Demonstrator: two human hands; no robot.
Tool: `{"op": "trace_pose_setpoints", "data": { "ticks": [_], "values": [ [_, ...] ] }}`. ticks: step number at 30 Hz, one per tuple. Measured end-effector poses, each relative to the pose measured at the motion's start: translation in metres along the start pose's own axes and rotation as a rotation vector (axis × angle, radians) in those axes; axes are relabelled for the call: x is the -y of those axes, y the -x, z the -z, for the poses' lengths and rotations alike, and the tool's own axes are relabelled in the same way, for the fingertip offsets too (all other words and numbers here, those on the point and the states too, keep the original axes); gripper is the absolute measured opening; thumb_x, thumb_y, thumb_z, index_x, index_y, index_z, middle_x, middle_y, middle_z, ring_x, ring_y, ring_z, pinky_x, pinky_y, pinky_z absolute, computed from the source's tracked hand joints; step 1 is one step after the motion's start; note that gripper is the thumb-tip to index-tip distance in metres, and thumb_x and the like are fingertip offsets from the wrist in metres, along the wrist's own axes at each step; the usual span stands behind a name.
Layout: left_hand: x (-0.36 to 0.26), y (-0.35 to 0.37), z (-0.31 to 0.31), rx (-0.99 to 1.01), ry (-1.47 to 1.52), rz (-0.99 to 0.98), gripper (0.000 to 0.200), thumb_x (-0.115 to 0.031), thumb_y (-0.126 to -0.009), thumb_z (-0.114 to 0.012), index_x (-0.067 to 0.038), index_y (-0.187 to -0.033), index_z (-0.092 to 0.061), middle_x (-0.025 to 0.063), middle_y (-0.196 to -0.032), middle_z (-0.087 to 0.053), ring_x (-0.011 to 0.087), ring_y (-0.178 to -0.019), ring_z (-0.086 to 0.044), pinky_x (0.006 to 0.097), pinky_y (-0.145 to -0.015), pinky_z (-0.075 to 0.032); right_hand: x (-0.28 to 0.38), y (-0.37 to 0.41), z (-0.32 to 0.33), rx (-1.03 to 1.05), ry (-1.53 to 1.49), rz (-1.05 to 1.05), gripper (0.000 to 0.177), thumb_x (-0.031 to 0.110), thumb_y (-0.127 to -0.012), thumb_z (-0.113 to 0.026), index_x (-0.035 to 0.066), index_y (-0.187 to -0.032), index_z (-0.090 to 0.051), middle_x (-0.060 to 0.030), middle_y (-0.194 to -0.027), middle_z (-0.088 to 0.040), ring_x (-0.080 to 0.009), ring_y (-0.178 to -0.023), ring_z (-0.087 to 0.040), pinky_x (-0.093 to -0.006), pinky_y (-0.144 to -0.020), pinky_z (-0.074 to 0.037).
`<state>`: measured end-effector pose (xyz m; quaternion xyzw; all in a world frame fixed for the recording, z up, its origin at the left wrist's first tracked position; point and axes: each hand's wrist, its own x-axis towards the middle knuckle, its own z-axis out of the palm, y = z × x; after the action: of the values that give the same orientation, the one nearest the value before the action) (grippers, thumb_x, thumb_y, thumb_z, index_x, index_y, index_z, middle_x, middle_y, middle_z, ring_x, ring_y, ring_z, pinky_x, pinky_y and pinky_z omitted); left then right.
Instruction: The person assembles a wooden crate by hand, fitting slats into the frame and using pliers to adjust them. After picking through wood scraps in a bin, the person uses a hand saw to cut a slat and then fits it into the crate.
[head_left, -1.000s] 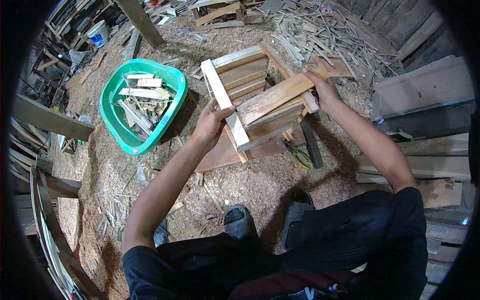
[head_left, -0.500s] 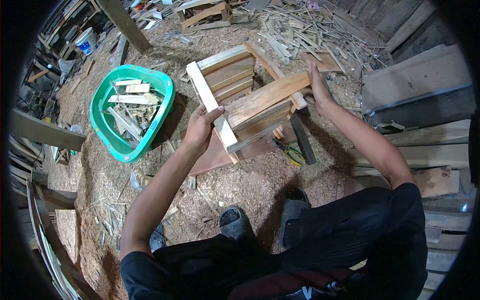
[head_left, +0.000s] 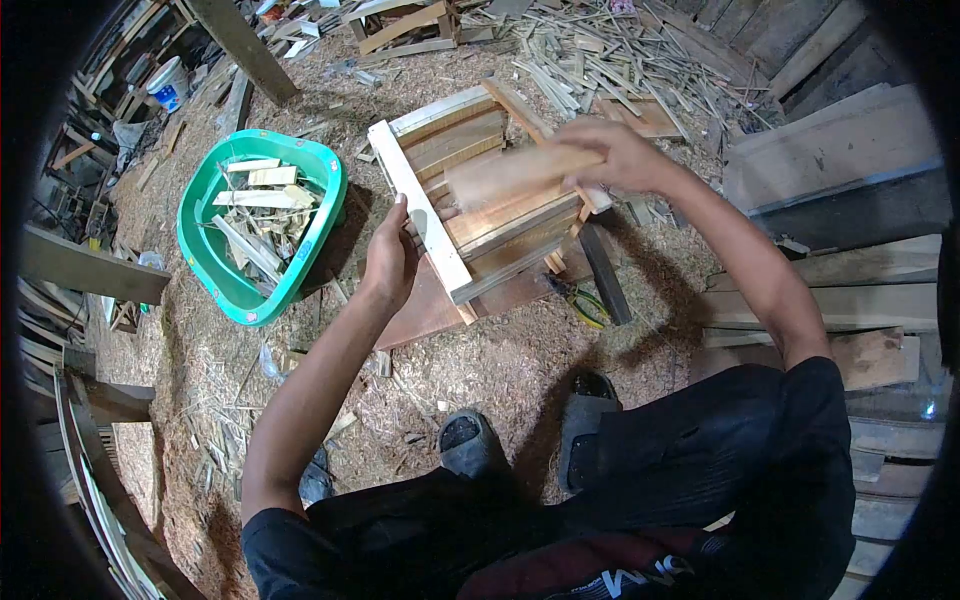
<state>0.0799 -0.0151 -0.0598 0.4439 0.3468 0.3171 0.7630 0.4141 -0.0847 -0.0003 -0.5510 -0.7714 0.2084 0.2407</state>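
Note:
A slatted wooden crate frame (head_left: 470,150) stands on the sawdust floor in front of me. My left hand (head_left: 388,258) grips its pale near-left rail (head_left: 415,205). My right hand (head_left: 610,155) holds a brown board (head_left: 510,172), blurred by motion, flat over the crate's slats. A reddish board (head_left: 430,310) lies under the crate's near corner. My two feet in dark sandals rest on the floor below.
A green plastic tub (head_left: 325,215) of wood offcuts sits to the left. Yellow-handled pliers (head_left: 585,300) and a dark bar (head_left: 605,275) lie right of the crate. Stacked planks (head_left: 830,150) fill the right side, scrap sticks (head_left: 620,60) litter the far floor, and a white bucket (head_left: 170,80) stands far left.
My right hand has swept the brown board leftward over the crate, from its far right end toward the middle. My left hand slid down the pale rail.

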Motion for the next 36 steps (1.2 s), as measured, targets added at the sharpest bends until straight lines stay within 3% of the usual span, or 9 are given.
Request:
{"op": "trace_pose_setpoints", "data": {
  "ticks": [3,7,13,19,22,26,31,35,36],
  "values": [
    [0.015,0.016,-0.007,0.015,-0.183,-0.189,0.075,-0.056,-0.101,-0.02,0.003,-0.148,-0.023,0.0244,-0.146,-0.036,0.0319,-0.139,-0.033,0.0455,-0.116,-0.024,-0.019,0.001,0.0,-0.331,-0.18,-0.084,0.055,0.032,-0.09,-0.069,0.003,-0.133,-0.051,-0.0078,-0.108,-0.061,-0.017,-0.094,-0.06,-0.0327,-0.082,-0.05],
    [0.05,0.032,-0.01,0.041,-0.376,-0.602,0.063,-0.028,-0.095,-0.055,0.004,-0.143,-0.03,0.0203,-0.138,-0.044,0.0277,-0.132,-0.041,0.042,-0.113,-0.028,-0.015,0.004,-0.015,-0.379,-0.518,-0.591,0.054,0.055,-0.095,-0.053,0.003,-0.102,-0.063,-0.0018,-0.08,-0.057,-0.0108,-0.072,-0.056,-0.0258,-0.066,-0.048],
    [0.014,0.005,-0.002,0.006,-0.241,-0.349,0.046,-0.005,-0.089,-0.06,0.007,-0.13,-0.044,0.0119,-0.117,-0.06,0.0171,-0.11,-0.057,0.0316,-0.098,-0.045,-0.02,0.003,-0.016,-0.419,-0.447,-0.535,0.053,0.056,-0.096,-0.051,0.004,-0.093,-0.062,0.001,-0.076,-0.054,-0.0079,-0.065,-0.051,-0.0238,-0.057,-0.042],
    [-0.013,-0.053,0.016,0.1,0.036,-0.255,0.06,-0.03,-0.096,-0.058,0.006,-0.14,-0.037,0.0179,-0.13,-0.055,0.0214,-0.12,-0.053,0.0394,-0.105,-0.037,-0.028,-0.005,-0.028,-0.378,-0.66,-0.6,0.06,0.058,-0.097,-0.044,0.002,-0.112,-0.06,-0.003,-0.088,-0.056,-0.0092,-0.073,-0.051,-0.0262,-0.06,-0.043],
    [0.027,-0.058,0.017,-0.024,-0.51,-0.755,0.07,-0.035,-0.096,-0.059,0.004,-0.145,-0.028,0.0193,-0.136,-0.05,0.0247,-0.125,-0.049,0.0409,-0.107,-0.035,-0.033,-0.009,-0.032,-0.451,-0.747,-0.579,0.063,0.059,-0.097,-0.043,0.0,-0.115,-0.058,-0.0041,-0.095,-0.056,-0.0092,-0.071,-0.05,-0.0266,-0.059,-0.043],
    [0.059,-0.057,0.017,-0.032,-0.442,-0.325,0.064,-0.036,-0.096,-0.061,0.0,-0.141,-0.032,0.0159,-0.128,-0.052,0.0236,-0.118,-0.05,0.0391,-0.101,-0.039,-0.029,-0.012,-0.033,-0.501,-0.752,-0.576,0.063,0.058,-0.098,-0.043,0.0,-0.118,-0.055,-0.0036,-0.092,-0.055,-0.0089,-0.069,-0.048,-0.0259,-0.059,-0.043],
    [0.024,-0.067,0.003,-0.063,-0.222,-0.352,0.043,-0.033,-0.099,-0.055,0.001,-0.126,-0.05,0.0071,-0.107,-0.06,0.0146,-0.098,-0.055,0.0322,-0.085,-0.046,-0.014,-0.028,-0.011,-0.56,-0.713,-0.551,0.065,0.057,-0.099,-0.041,-0.001,-0.124,-0.052,-0.0067,-0.099,-0.058,-0.0087,-0.068,-0.047,-0.025,-0.059,-0.044],
    [-0.045,-0.075,-0.001,-0.114,-0.33,-0.134,0.039,-0.049,-0.095,-0.056,-0.011,-0.088,-0.056,-0.005,-0.057,-0.041,0.0064,-0.042,-0.033,0.0263,-0.04,-0.025,-0.005,-0.045,0.019,-0.556,-0.705,-0.455,0.064,0.056,-0.1,-0.038,-0.002,-0.126,-0.051,-0.0089,-0.105,-0.059,-0.0091,-0.07,-0.045,-0.0244,-0.06,-0.044],
    [-0.052,-0.088,0.006,-0.096,-0.324,-0.201,0.045,-0.048,-0.098,-0.051,-0.005,-0.108,-0.054,0.0074,-0.086,-0.052,0.0141,-0.067,-0.05,0.0292,-0.055,-0.041,-0.005,-0.047,0.026,-0.551,-0.754,-0.406,0.063,0.054,-0.101,-0.038,-0.002,-0.126,-0.051,-0.0094,-0.108,-0.059,-0.0086,-0.07,-0.045,-0.0241,-0.061,-0.044]
  ]
}}
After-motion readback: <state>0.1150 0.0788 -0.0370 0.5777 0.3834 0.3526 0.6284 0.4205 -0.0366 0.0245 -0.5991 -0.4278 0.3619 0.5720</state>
